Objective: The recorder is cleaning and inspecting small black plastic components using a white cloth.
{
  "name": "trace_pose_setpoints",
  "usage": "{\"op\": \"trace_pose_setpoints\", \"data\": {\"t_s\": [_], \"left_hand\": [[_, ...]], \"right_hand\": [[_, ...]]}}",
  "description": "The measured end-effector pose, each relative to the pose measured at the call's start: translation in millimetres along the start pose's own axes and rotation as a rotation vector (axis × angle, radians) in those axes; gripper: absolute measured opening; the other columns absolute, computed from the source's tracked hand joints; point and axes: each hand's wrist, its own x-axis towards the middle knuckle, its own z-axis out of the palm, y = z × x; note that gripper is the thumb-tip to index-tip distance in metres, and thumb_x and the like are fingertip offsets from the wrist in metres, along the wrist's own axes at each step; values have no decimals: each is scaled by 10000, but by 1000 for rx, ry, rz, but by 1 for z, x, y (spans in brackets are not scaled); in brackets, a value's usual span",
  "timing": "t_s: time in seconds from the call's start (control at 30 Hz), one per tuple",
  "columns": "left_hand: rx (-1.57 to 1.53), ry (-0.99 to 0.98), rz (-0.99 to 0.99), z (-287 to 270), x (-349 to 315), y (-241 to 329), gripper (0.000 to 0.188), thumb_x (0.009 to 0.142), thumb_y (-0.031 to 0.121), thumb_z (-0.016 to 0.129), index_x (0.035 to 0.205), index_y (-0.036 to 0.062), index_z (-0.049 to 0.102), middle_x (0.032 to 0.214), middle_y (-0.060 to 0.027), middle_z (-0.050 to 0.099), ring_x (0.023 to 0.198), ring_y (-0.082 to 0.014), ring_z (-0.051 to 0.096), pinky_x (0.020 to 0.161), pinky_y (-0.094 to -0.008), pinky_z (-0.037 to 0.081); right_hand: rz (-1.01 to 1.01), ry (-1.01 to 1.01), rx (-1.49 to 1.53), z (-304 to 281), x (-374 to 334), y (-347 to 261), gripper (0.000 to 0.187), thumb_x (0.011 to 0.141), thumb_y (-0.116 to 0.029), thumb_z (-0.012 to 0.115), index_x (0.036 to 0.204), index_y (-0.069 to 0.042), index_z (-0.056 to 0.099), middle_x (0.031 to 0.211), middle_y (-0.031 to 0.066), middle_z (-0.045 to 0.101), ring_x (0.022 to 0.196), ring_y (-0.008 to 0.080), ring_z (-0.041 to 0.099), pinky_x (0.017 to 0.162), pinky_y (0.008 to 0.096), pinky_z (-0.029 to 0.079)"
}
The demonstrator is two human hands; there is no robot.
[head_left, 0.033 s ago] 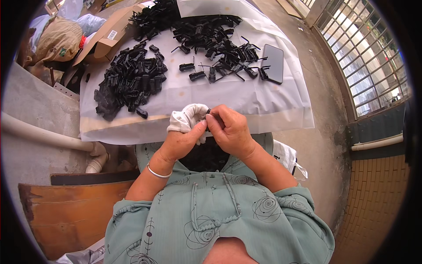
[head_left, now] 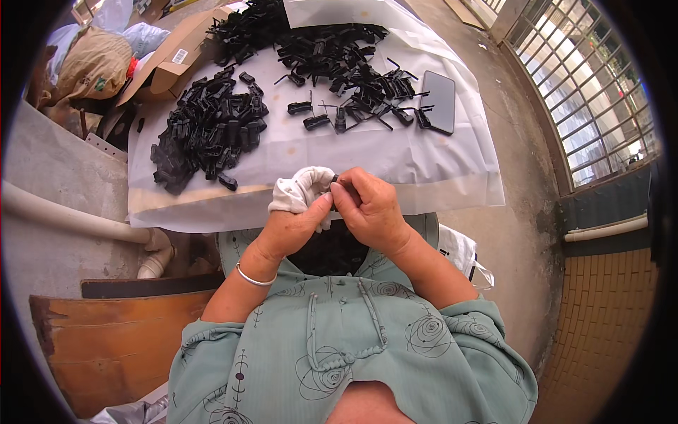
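My two hands meet just in front of the near table edge, both closed on a small black plastic part (head_left: pixel 335 181). Most of it is hidden by the fingers. White cloth (head_left: pixel 300 189), perhaps a glove, covers the fingers of my left hand (head_left: pixel 300 219), whose bare thumb presses toward the part. Bare thumb and fingertips of my right hand (head_left: pixel 371 208) pinch it from the other side. Beyond them, at the left, lies a heap of black plastic pieces (head_left: pixel 215 127). A second heap of black pieces with thin prongs (head_left: pixel 353 74) spreads across the far middle.
A white sheet (head_left: pixel 311 152) covers the table. At its right lies a dark, flat phone-like slab (head_left: pixel 438 102). An open cardboard box (head_left: pixel 173 63) and stuffed bags (head_left: pixel 95 63) stand at the far left. A barred window (head_left: pixel 586 92) is on the right; a pale pipe (head_left: pixel 78 215) runs along the left.
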Motion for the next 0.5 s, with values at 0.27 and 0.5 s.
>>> {"op": "trace_pose_setpoints", "data": {"t_s": [0.27,0.5], "left_hand": [[71,-6,-4,-1,-4,4,276,840,43,562,1102,-19,499,876,-39,560,624,-52,490,507,-193,441],[80,16,16,0,-9,7,234,835,40,566,1055,-21,519,845,-28,563,625,-48,482,501,-195,436]], "right_hand": [[171,-7,111,-1,3,-6,141,806,-43,643,829,-36,504,560,-45,382,516,36,328,461,199,301],[116,-60,122,2,1,-8,134,827,-60,631,844,-25,502,627,-6,474,535,61,398,485,224,356]]}}
